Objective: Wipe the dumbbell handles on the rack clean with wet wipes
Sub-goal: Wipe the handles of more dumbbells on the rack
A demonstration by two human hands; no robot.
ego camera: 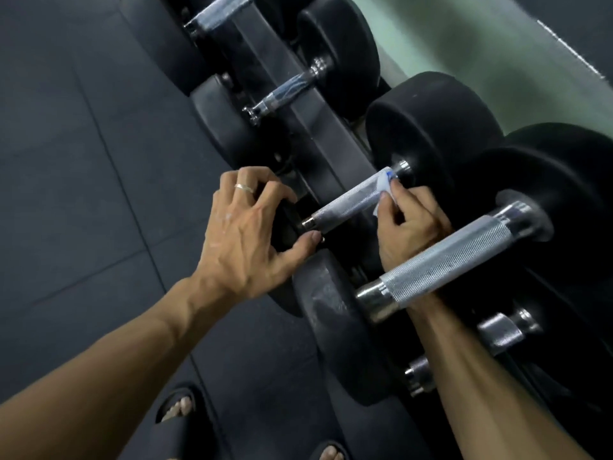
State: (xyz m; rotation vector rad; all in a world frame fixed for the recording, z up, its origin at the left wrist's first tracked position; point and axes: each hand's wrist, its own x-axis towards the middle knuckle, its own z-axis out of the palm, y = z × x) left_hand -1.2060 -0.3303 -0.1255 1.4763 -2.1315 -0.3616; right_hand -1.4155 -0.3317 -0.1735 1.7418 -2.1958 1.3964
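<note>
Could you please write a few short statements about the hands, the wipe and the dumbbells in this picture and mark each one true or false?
1. The right hand pinches a white wet wipe against a knurled silver dumbbell handle. True.
2. The wipe sits at the handle's near end, beside the left hand. False: it sits at the far end, by the rear black rubber weight head.
3. The left hand wears a silver ring. True.
4. The left hand has its grip around the handle itself. False: its spread fingers rest at the front weight head.
5. The nearer knurled dumbbell handle crosses above the right forearm. True.
</note>
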